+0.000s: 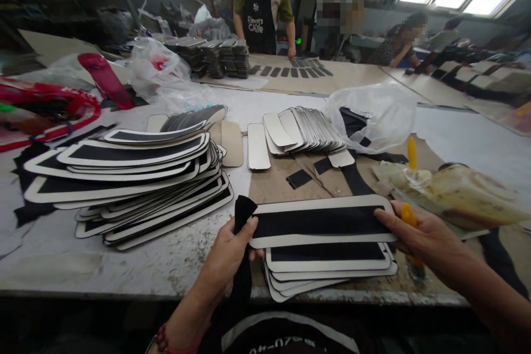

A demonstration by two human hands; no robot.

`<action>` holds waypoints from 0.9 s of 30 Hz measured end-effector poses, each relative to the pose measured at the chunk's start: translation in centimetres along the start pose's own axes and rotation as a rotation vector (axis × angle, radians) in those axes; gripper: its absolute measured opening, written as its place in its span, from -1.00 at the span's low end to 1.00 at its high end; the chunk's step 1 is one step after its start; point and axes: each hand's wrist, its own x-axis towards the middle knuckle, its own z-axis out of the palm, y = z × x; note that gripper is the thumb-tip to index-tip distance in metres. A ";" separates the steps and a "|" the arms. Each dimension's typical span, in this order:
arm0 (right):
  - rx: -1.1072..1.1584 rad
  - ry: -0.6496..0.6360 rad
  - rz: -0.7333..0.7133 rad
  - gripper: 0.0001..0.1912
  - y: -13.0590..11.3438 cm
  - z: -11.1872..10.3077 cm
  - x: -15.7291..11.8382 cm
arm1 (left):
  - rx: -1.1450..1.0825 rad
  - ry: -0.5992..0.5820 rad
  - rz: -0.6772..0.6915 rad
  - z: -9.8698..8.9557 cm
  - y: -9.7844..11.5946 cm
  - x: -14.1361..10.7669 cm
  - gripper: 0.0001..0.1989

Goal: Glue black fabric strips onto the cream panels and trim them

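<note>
A white-edged panel with a black strip down its middle (319, 221) is held level near the table's front edge. My left hand (226, 251) grips its left end, with a loose black fabric strip (245, 213) bent upright at the thumb and hanging below the hand. At the opposite end, my right hand (417, 229) pinches the panel, thumb on top and fingers hidden beneath. Directly below lies a short stack of similar panels (326, 264). A yellow-handled brush or tool (410, 214) is partly hidden behind my right hand.
A tall, uneven stack of black-and-white panels (136, 177) stands left. Behind are overlapping plain panels (313, 130) and a clear plastic bag (377, 116). A plastic-wrapped yellowish container (468, 193) lies right. A co-worker in a black apron (260, 16) stands across the table.
</note>
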 end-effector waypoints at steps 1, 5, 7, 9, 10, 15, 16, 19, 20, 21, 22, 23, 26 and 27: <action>0.090 -0.053 0.047 -0.57 0.2 0.0 -0.1 | -0.001 -0.016 0.000 0.0 0.1 -0.1 -0.68; 0.368 -0.148 0.167 -0.60 0.3 -0.2 -0.6 | -0.021 -0.061 -0.011 -0.1 0.5 -0.5 -0.68; 0.487 -0.167 0.214 -0.58 0.3 -0.3 -0.9 | -0.080 -0.093 -0.060 0.0 0.7 -0.5 -0.66; 0.589 -0.214 0.249 -0.58 0.5 -0.4 -1.0 | -0.146 -0.126 -0.118 0.1 0.9 -0.5 -0.65; 0.617 -0.235 0.258 -0.58 0.6 -0.4 -1.0 | -0.162 -0.134 -0.136 0.2 0.9 -0.4 -0.65; 0.483 -0.229 0.226 -0.55 1.1 -0.5 -0.7 | -0.062 -0.092 -0.132 0.7 0.8 -0.2 -0.65; 0.437 -0.223 0.210 -0.54 1.2 -0.5 -0.6 | -0.039 -0.077 -0.135 0.7 0.8 -0.1 -0.64; 0.350 -0.204 0.166 -0.52 1.1 -0.4 -0.5 | 0.030 -0.053 -0.156 0.9 0.6 0.0 -0.60; 0.333 -0.200 0.157 -0.53 1.2 -0.3 -0.4 | 0.051 -0.046 -0.169 0.9 0.6 0.1 -0.59; 0.315 -0.194 0.149 -0.53 1.2 -0.3 -0.4 | 0.070 -0.035 -0.183 1.0 0.5 0.1 -0.59; 0.292 -0.190 0.141 -0.54 1.3 -0.3 -0.4 | 0.083 -0.021 -0.201 1.0 0.5 0.2 -0.58; 0.264 -0.186 0.132 -0.55 1.4 -0.3 -0.4 | 0.087 -0.002 -0.217 1.0 0.4 0.3 -0.59; 0.160 -0.174 0.100 -0.59 1.9 -0.3 -0.5 | 0.069 0.025 -0.233 1.2 0.3 0.4 -0.60; 0.128 -0.173 0.090 -0.60 2.0 -0.2 -0.5 | 0.062 0.024 -0.229 1.2 0.3 0.3 -0.61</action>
